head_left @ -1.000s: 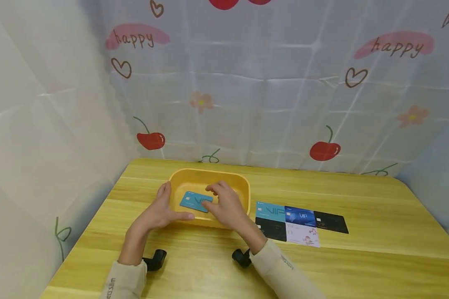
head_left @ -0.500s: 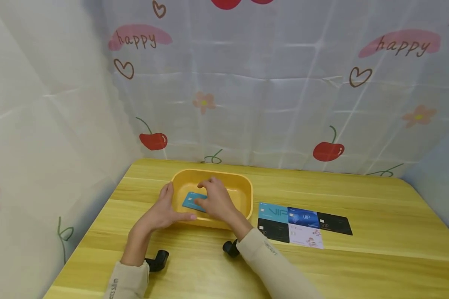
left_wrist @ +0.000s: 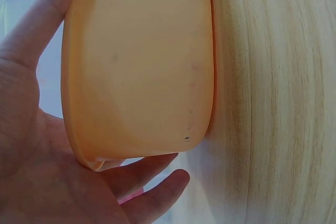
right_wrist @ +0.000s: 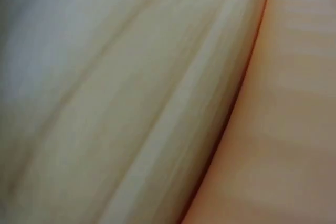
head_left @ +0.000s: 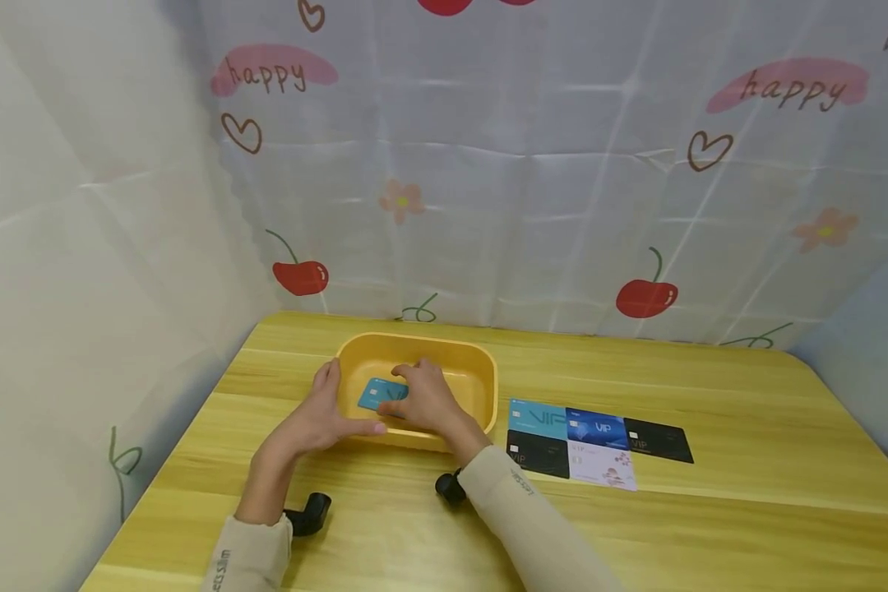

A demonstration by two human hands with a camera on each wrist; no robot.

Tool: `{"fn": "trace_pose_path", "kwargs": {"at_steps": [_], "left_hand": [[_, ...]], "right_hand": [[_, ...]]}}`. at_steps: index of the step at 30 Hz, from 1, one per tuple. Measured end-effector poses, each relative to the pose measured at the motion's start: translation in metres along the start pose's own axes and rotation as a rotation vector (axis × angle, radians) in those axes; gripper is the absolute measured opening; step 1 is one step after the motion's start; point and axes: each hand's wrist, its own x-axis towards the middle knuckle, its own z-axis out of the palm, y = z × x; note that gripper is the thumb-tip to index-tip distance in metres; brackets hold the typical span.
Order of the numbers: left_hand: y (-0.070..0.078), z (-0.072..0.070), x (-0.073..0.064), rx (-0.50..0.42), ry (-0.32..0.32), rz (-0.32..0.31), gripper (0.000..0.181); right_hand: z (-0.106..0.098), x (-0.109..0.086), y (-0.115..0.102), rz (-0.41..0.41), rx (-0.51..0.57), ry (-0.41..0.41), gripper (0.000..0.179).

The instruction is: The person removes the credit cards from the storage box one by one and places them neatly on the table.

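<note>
A yellow plastic bin [head_left: 481, 395] stands on the table. My left hand [head_left: 318, 419] grips its left end, thumb along the near rim and fingers on the end wall; the left wrist view shows these fingers under the bin's corner [left_wrist: 142, 66]. Inside lies a light blue VIP card [head_left: 377, 393]. My right hand [head_left: 425, 399] reaches into the bin over the card's right part, thumb by its near edge and fingers by its far edge. Whether they pinch it is not visible. Only the bin's outer wall [right_wrist: 283, 108] and the wood appear in the right wrist view.
Right of the bin, several cards lie edge to edge: a light blue card [head_left: 536, 419], a dark blue card [head_left: 595, 427], black cards [head_left: 660, 441] and a pale flowered card [head_left: 601, 465]. A printed curtain [head_left: 518, 181] hangs behind the wooden table [head_left: 770, 427].
My right hand has moved left over the card, then slightly lower toward it, covering its right part. My left hand keeps its grip on the bin. The cards outside the bin have not moved.
</note>
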Motion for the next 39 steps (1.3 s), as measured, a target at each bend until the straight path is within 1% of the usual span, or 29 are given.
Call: {"fn": "trace_pose_path", "kwargs": {"at_steps": [4, 6, 12, 15, 21, 26, 34, 39], "left_hand": [[-0.0005, -0.0007, -0.0008, 0.006, 0.002, -0.013, 0.136], [-0.001, -0.0009, -0.0007, 0.001, 0.001, -0.016, 0.135], [-0.0015, -0.0024, -0.0006, -0.007, 0.005, -0.012, 0.134], [-0.0019, -0.0032, -0.0005, -0.007, 0.008, -0.012, 0.135], [-0.0021, -0.0033, 0.0002, -0.009, 0.012, 0.005, 0.136], [-0.0017, -0.0026, 0.0007, -0.012, 0.018, 0.018, 0.136], [0.0001, -0.0026, 0.0011, -0.009, 0.012, 0.019, 0.137], [0.0021, -0.0019, 0.0007, -0.009, 0.008, 0.006, 0.137]], "right_hand": [[0.0016, 0.0001, -0.0011, 0.01, -0.053, -0.055, 0.069], [0.0019, 0.0005, -0.0017, 0.007, -0.086, -0.066, 0.07], [0.0033, 0.0044, -0.0043, -0.001, -0.218, -0.088, 0.061], [0.0042, 0.0067, -0.0047, 0.005, -0.24, -0.092, 0.057], [0.0037, 0.0079, -0.0038, 0.009, -0.244, -0.1, 0.054], [0.002, 0.0066, -0.0022, 0.013, -0.192, -0.096, 0.052], [-0.0004, 0.0043, -0.0017, 0.0, -0.145, -0.083, 0.05], [-0.0003, 0.0029, -0.0014, 0.002, -0.129, -0.075, 0.051]]}}
